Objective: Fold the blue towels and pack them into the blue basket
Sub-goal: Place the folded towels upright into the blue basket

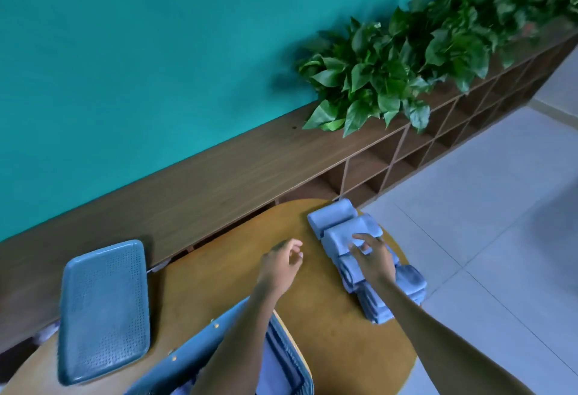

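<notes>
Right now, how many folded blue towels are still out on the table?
5 at least: a row along the table's right edge, from the far towel to the near ones. The right hand covers part, so more may be hidden.

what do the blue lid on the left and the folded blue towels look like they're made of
The blue perforated rectangular lid looks like moulded plastic with a matte finish: rigid raised rim, a regular grid of small holes. The folded blue towels look like soft, napped cloth, perhaps microfibre: rounded folds, fuzzy matte surface.
</notes>
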